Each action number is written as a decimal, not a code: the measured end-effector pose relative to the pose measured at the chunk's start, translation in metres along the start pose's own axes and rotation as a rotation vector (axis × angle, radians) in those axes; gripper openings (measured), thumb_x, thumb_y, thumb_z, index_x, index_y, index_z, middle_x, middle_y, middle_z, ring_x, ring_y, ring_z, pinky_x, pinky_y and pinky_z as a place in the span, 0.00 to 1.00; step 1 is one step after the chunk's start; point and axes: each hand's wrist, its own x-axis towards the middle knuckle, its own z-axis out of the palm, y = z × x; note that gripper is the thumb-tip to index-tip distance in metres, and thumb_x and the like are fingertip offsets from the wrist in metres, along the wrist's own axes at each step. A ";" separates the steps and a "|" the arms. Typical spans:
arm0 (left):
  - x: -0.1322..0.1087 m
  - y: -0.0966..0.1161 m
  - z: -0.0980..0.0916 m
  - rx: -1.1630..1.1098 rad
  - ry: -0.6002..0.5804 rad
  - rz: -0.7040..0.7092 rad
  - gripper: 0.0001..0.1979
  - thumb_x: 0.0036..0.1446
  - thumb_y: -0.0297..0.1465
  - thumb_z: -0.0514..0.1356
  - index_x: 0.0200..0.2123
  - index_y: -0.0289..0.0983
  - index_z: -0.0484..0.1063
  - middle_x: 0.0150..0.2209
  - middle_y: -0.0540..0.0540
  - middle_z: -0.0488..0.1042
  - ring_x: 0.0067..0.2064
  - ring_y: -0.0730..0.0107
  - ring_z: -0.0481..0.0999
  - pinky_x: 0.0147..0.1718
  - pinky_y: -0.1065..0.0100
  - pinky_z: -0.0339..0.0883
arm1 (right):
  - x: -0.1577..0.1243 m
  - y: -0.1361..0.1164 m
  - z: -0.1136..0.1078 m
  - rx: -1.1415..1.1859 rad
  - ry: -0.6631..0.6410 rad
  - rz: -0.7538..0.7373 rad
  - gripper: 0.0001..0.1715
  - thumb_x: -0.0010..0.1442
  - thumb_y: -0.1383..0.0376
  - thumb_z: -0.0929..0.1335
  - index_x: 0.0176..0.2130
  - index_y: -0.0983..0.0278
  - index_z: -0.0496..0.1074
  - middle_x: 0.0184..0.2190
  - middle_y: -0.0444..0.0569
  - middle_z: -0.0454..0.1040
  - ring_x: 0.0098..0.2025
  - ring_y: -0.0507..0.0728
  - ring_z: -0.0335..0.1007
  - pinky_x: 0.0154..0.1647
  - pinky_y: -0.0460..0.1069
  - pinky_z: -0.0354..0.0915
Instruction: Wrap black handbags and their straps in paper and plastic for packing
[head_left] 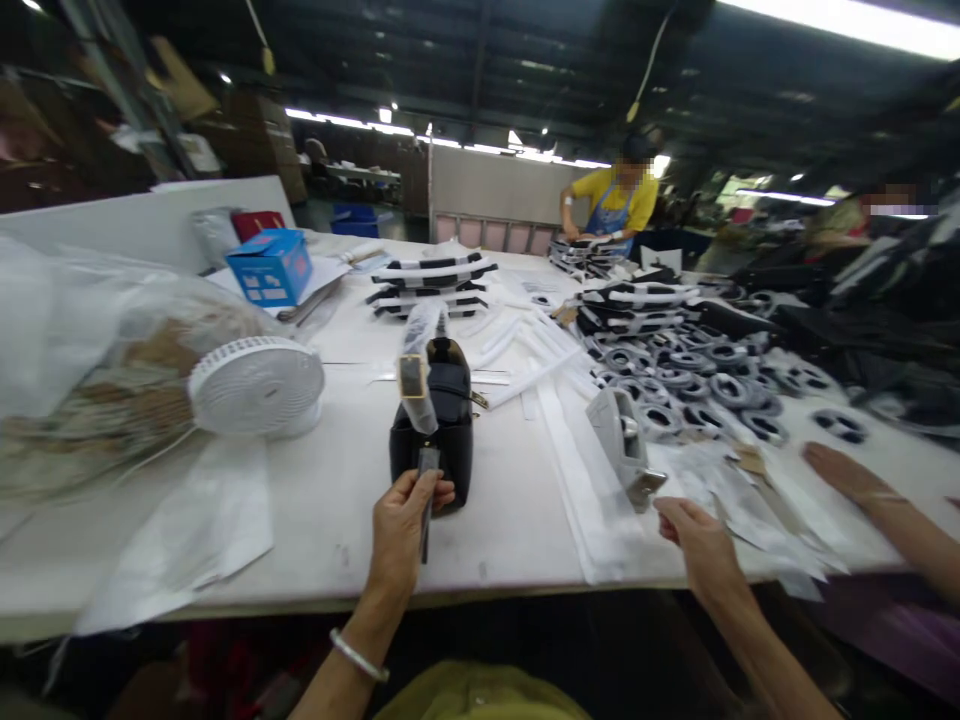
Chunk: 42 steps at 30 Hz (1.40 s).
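Observation:
A black handbag point(431, 430) stands on the white table in front of me, with a gold zipper pull on its right side. Its handle point(428, 325) rises above it in clear wrapping, and a gold-edged buckle point(412, 377) shows there. My left hand point(409, 505) pinches a dark strap point(428, 462) at the near side of the bag, its lower end hanging below the fingers. My right hand point(694, 535) is closed at the fingertips, just right of a grey tape dispenser point(621, 440). Whatever those fingertips may hold is too small to make out.
A white fan point(256, 385) and a large clear bag point(112, 370) occupy the left side. Black-and-white wrapped handles point(431, 285) lie stacked behind the handbag. Many wrapped rings point(675, 385) cover the right. Another person's hand point(847, 472) reaches in there; a co-worker point(611, 205) stands at the far end.

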 end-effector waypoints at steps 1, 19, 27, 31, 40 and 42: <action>-0.002 0.001 0.001 -0.003 -0.006 0.007 0.18 0.47 0.41 0.69 0.32 0.32 0.76 0.27 0.45 0.80 0.29 0.68 0.80 0.33 0.70 0.74 | -0.004 -0.012 0.006 -0.011 -0.055 -0.021 0.18 0.45 0.52 0.70 0.21 0.64 0.69 0.16 0.41 0.64 0.22 0.52 0.58 0.26 0.48 0.58; -0.016 0.013 -0.004 0.133 -0.078 0.125 0.16 0.56 0.43 0.63 0.29 0.35 0.74 0.25 0.48 0.77 0.29 0.68 0.77 0.33 0.69 0.71 | -0.093 -0.156 0.203 -0.020 -0.823 -0.113 0.19 0.45 0.53 0.75 0.20 0.64 0.70 0.17 0.42 0.68 0.21 0.50 0.60 0.22 0.46 0.56; -0.015 0.017 -0.008 -0.157 -0.197 -0.082 0.14 0.52 0.40 0.66 0.29 0.33 0.73 0.20 0.51 0.71 0.18 0.81 0.65 0.19 0.78 0.56 | -0.076 -0.162 0.194 0.093 -1.158 0.092 0.20 0.42 0.53 0.77 0.26 0.67 0.77 0.25 0.47 0.77 0.26 0.51 0.67 0.30 0.48 0.65; -0.016 0.021 -0.008 -0.311 -0.239 -0.246 0.14 0.47 0.37 0.68 0.28 0.32 0.72 0.18 0.54 0.68 0.15 0.86 0.58 0.15 0.80 0.48 | -0.076 -0.159 0.195 0.078 -1.125 0.078 0.18 0.41 0.56 0.78 0.28 0.68 0.78 0.25 0.49 0.78 0.25 0.52 0.70 0.30 0.48 0.66; -0.022 0.027 0.001 -0.407 -0.229 -0.453 0.14 0.41 0.35 0.70 0.26 0.31 0.72 0.17 0.55 0.65 0.14 0.87 0.55 0.13 0.80 0.47 | -0.093 -0.132 0.219 0.035 -0.900 -0.032 0.14 0.45 0.58 0.74 0.23 0.63 0.68 0.14 0.40 0.69 0.14 0.49 0.60 0.13 0.44 0.53; -0.024 0.025 0.002 -0.382 -0.226 -0.452 0.14 0.41 0.36 0.70 0.26 0.32 0.73 0.17 0.54 0.65 0.14 0.87 0.56 0.13 0.79 0.47 | -0.093 -0.131 0.221 -0.019 -0.847 -0.053 0.15 0.44 0.58 0.75 0.22 0.63 0.68 0.13 0.40 0.67 0.13 0.48 0.57 0.12 0.43 0.49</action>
